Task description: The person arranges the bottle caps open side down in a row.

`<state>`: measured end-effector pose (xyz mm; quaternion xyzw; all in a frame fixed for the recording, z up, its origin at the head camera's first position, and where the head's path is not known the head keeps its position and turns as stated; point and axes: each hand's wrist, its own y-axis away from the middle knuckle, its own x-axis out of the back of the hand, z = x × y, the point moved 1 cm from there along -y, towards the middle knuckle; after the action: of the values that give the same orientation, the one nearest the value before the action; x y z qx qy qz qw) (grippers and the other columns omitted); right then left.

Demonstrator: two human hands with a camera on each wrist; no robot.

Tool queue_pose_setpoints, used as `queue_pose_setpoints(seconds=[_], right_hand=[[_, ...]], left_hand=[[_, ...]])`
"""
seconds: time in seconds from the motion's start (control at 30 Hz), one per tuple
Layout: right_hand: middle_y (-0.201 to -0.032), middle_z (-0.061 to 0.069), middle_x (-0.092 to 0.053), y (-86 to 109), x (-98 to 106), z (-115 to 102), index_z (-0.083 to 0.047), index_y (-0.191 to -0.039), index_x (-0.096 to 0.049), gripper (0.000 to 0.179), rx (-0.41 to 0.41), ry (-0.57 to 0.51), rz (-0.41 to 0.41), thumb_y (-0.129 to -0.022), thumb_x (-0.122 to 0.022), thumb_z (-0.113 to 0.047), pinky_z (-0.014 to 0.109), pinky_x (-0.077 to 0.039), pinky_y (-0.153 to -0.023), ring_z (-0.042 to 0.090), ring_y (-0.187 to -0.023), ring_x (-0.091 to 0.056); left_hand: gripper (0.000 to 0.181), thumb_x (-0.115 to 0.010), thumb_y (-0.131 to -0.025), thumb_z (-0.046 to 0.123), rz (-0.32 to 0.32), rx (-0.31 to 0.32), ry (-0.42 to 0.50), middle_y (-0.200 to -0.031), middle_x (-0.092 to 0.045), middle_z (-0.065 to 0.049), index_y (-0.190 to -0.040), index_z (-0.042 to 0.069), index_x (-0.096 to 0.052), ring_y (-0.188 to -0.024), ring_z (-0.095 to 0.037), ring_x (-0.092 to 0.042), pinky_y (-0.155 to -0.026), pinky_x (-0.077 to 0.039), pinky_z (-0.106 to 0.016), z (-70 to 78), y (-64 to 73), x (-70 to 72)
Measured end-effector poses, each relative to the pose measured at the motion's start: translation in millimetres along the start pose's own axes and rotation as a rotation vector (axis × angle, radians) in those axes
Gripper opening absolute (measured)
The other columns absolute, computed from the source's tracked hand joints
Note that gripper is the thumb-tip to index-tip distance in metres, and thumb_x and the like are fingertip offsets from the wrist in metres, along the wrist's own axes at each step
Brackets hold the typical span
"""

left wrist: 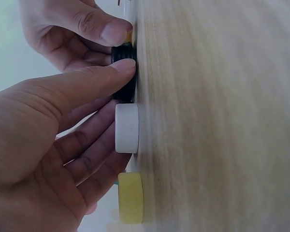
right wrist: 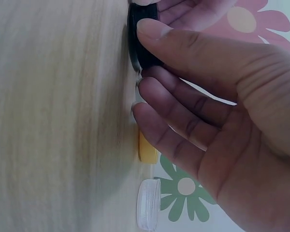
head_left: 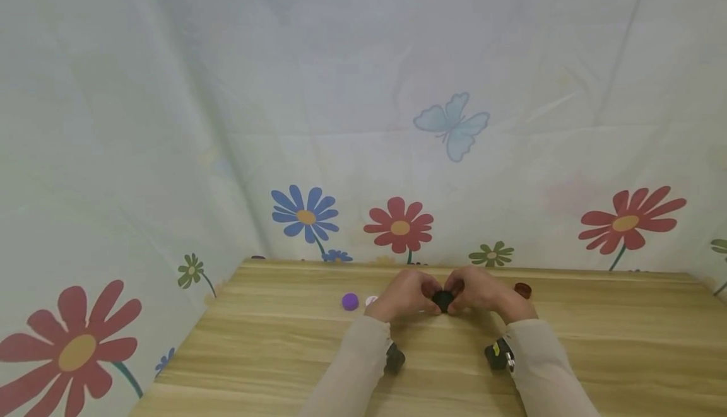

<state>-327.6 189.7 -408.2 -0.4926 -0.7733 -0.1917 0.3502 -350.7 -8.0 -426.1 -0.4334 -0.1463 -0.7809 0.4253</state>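
A black bottle cap stands at the wooden table's surface between both hands. My left hand pinches its left side, thumb in front and fingers behind. From the other side my right hand pinches the same cap with thumb and fingertips. The left wrist view has a white ribbed cap right by the left fingers, then a yellow cap farther along. Beyond the right fingertips, the right wrist view shows an orange cap, partly hidden, and a clear ribbed cap.
On the wooden table, a purple cap lies left of the hands. A dark red cap sits beyond the right wrist. A flowered cloth hangs behind the table's far edge.
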Motion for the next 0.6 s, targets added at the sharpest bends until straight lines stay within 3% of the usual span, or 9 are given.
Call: queue_pose_setpoints(seconds=[0.6], right_hand=[[-0.092,0.008,-0.073,1.5,0.8,-4.2,0.005,-0.102,-0.073,0.031,-0.022,-0.016,-0.026,-0.076,-0.089,0.006,0.035,-0.055,-0.078,0.018,-0.085,-0.065]], left_hand=[[0.031,-0.093,-0.081,0.004,-0.003,-0.002,-0.022,-0.098,-0.079,0.001,-0.110,0.006,-0.082,-0.091,-0.008,-0.068,-0.091,-0.053,-0.022,0.0,-1.0,-0.6]])
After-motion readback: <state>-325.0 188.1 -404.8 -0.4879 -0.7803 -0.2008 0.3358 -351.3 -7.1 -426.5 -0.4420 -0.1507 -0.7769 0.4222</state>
